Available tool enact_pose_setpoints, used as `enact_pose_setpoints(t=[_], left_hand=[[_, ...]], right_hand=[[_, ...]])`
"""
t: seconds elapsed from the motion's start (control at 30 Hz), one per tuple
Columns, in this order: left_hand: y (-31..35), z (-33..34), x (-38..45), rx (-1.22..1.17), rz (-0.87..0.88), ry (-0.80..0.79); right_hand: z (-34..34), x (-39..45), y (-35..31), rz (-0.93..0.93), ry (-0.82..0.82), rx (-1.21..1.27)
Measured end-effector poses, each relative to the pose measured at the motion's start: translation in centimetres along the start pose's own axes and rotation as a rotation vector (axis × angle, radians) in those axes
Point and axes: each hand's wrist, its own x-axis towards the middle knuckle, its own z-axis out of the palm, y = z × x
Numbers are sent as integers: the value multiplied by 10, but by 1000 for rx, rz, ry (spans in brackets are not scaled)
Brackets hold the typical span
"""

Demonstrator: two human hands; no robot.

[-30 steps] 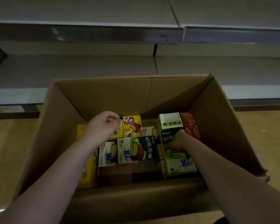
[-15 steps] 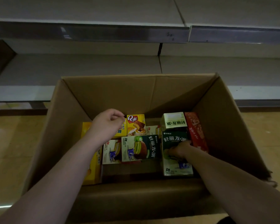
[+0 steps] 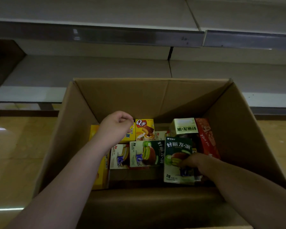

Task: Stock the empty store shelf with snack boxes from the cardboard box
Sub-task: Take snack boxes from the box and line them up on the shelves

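Note:
An open cardboard box (image 3: 248, 129) stands on the floor below me, with several snack boxes inside. My right hand (image 3: 194, 161) grips a dark green snack box (image 3: 177, 146) at the right of the carton and holds it upright, its front facing me. My left hand (image 3: 116, 125) hovers inside the carton with fingers curled loosely and nothing in them, over a yellow snack box (image 3: 128, 135). Beside it stands a yellow Q-brand box (image 3: 144, 128). A red box (image 3: 206, 138) leans against the right wall. The empty grey store shelf (image 3: 89, 70) runs behind the carton.
Another shelf level with a metal price rail (image 3: 106, 36) hangs above the lower shelf. More snack boxes, a green one (image 3: 145, 153) and a white one (image 3: 120, 156), lie in the carton's middle. Glossy tan floor (image 3: 15, 154) lies at both sides.
My right hand has lifted and turned the dark green box upright, so its front now faces me. My left hand stays curled over the yellow boxes. The camera moved in closer.

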Motion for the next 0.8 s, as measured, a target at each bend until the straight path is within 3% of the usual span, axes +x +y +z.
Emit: enact_pose_setpoints(t=[0.13,0.37,0.57,0.7,0.8], left_hand=[[-3,-9,-3,-33,11,37],[-4,-15,-4,-29,-38,28],[-7,-7,3,104,-137,-90],[-8,5,6,207,-221,-143],[-4,8,3,1,-251,-183]], right_hand=[[3,-2,-8,-59,-25,83],[7,-20,-15,-46,-70,2],[-9,-67,-50,-295,-146,-185],[-19,-95,-77,-509,-336,203],[-15,-113,-94,-634,-460,438]])
